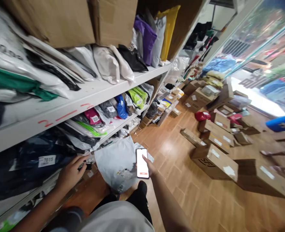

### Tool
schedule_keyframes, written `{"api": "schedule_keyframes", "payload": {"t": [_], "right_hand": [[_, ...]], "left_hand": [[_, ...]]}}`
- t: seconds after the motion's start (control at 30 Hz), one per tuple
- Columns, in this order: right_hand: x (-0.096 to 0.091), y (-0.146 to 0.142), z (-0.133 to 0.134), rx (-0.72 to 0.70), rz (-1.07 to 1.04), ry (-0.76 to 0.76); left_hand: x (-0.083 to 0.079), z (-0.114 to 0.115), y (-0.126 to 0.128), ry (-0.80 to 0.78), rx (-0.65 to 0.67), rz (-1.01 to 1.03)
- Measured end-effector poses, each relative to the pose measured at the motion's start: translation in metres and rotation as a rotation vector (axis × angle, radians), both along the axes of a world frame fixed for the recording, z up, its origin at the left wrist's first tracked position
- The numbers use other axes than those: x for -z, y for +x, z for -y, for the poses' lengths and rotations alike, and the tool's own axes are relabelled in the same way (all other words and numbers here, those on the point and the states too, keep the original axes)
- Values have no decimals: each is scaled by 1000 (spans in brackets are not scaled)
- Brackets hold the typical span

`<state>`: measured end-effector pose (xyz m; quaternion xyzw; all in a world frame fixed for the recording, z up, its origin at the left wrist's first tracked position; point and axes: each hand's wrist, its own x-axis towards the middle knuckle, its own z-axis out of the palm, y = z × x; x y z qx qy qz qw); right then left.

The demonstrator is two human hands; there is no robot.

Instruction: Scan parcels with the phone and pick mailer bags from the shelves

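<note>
Pale shirt point(118, 219) at frame bottom, nearest the camera; just beyond it, right hand point(152, 167) has its fingers closed on a lit phone point(140, 168), thumb over the screen. Grey-white bag point(113, 158) hangs between the hands, partly behind the phone. Left hand point(71, 170) half-curled near dark packet point(21, 161) labelled 7015, small dark item point(81, 165) at its fingers, can't tell if gripped.
</note>
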<state>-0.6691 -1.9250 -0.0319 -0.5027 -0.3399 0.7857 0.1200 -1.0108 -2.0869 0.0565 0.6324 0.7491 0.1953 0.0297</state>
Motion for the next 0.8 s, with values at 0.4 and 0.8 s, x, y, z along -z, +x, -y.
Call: {"api": "schedule_keyframes", "payload": {"t": [0.4, 0.8], "right_hand": [[12, 69, -15, 259, -180, -259], [123, 113, 66, 641, -16, -533]], "left_hand": [[66, 8, 77, -355, -270, 401], [189, 0, 39, -755, -682, 421]]}}
